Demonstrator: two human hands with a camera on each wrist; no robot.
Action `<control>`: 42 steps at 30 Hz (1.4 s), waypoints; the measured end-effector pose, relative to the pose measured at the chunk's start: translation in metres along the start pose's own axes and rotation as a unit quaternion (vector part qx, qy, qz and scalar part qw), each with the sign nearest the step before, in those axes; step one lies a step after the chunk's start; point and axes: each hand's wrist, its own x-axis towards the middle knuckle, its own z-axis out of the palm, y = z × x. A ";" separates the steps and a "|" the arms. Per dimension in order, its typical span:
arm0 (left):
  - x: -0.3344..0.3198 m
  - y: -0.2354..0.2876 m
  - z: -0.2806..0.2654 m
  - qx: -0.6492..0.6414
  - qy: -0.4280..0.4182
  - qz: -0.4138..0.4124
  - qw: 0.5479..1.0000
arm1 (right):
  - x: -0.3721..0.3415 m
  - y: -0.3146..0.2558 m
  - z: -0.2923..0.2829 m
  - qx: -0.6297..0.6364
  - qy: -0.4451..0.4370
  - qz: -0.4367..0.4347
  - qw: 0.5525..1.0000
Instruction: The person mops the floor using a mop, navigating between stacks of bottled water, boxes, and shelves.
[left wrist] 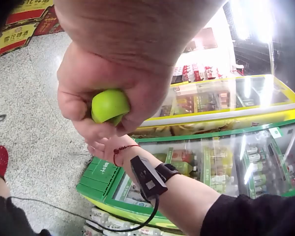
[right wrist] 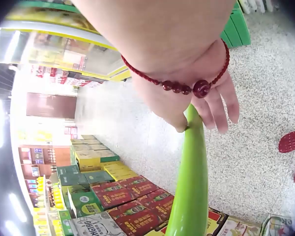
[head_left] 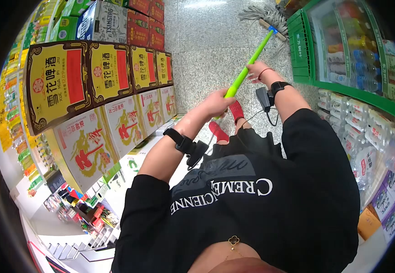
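A mop with a bright green handle (head_left: 252, 61) slants away from me, and its grey string head (head_left: 263, 17) lies on the floor by a blue joint. My left hand (head_left: 219, 103) grips the handle close to its near end. In the left wrist view the fingers curl round the green end cap (left wrist: 109, 105). Farther down the pole is my right hand (head_left: 257, 73). The right wrist view shows the pole running between the thumb and the fingers (right wrist: 217, 108), which are extended loosely and not wrapped round it.
Stacked beer cartons (head_left: 111, 68) line the left side. A green chest cooler (head_left: 304, 50) with bottles stands at right, close to the mop head, with packs of bottled water (head_left: 356, 118) nearer me. Speckled floor (head_left: 206, 50) lies between. My red shoes (head_left: 237, 110) are below the handle.
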 end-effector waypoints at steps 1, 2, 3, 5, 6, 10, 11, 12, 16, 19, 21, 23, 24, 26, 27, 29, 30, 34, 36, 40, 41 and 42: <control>-0.005 -0.008 0.001 -0.002 0.003 0.000 1.000 | -0.003 0.005 0.007 -0.007 -0.007 0.019 1.000; -0.012 -0.015 0.001 0.004 0.000 -0.005 1.000 | -0.007 0.012 0.018 0.029 -0.014 0.030 0.999; -0.018 -0.025 0.001 0.011 -0.003 -0.010 1.000 | -0.004 0.022 0.029 0.041 -0.026 0.031 0.998; -0.024 -0.060 -0.004 0.017 -0.002 0.006 1.000 | -0.012 0.031 0.053 0.023 -0.051 0.047 0.997; -0.038 -0.066 -0.005 0.026 0.005 -0.020 0.999 | -0.015 0.039 0.068 0.025 -0.053 0.045 0.997; -0.090 -0.105 -0.012 0.028 0.006 -0.054 0.998 | -0.029 0.071 0.133 0.010 -0.054 0.041 0.998; -0.101 -0.118 -0.013 0.030 0.005 -0.063 0.998 | -0.035 0.078 0.146 0.000 -0.067 0.049 0.997; -0.107 -0.143 -0.014 0.027 0.007 -0.055 0.998 | -0.042 0.084 0.160 0.001 -0.065 0.046 0.997; -0.164 -0.197 -0.019 -0.002 0.008 -0.084 0.996 | -0.077 0.102 0.216 -0.095 -0.121 0.052 0.987; -0.207 -0.243 -0.022 0.001 -0.011 -0.085 0.996 | -0.100 0.118 0.261 -0.185 -0.144 0.029 0.972; -0.243 -0.266 -0.023 0.016 -0.006 -0.093 0.995 | -0.114 0.129 0.295 -0.293 -0.186 0.056 0.936; -0.277 -0.277 -0.024 0.067 0.002 -0.125 0.990 | -0.145 0.137 0.321 -0.318 -0.188 0.025 0.929; -0.289 -0.292 -0.025 0.071 -0.002 -0.121 0.990 | -0.139 0.157 0.341 -0.338 -0.186 -0.003 0.923; -0.309 -0.322 -0.029 0.098 0.002 -0.109 0.989 | -0.147 0.178 0.362 -0.355 -0.180 -0.031 0.917; -0.315 -0.332 -0.028 0.100 -0.001 -0.108 0.989 | -0.167 0.180 0.365 -0.311 -0.196 -0.003 0.930; -0.322 -0.345 -0.026 0.082 -0.010 -0.087 0.993 | -0.180 0.189 0.367 -0.264 -0.208 0.024 0.941; -0.321 -0.348 -0.024 0.085 -0.013 -0.084 0.993 | -0.179 0.193 0.364 -0.260 -0.228 0.010 0.938; -0.319 -0.331 -0.010 0.102 -0.030 -0.078 0.991 | -0.196 0.192 0.344 -0.213 -0.191 0.058 0.956; -0.312 -0.318 -0.002 0.114 -0.036 -0.092 0.989 | -0.198 0.193 0.331 -0.184 -0.187 0.040 0.964; -0.292 -0.285 0.020 0.199 -0.048 -0.070 0.976 | -0.209 0.202 0.298 -0.177 -0.135 0.003 0.975; -0.286 -0.274 0.026 0.203 -0.059 -0.092 0.973 | -0.206 0.208 0.288 -0.170 -0.122 0.021 0.978; -0.276 -0.270 0.034 0.192 -0.077 -0.089 0.974 | -0.203 0.214 0.277 -0.161 -0.120 0.032 0.979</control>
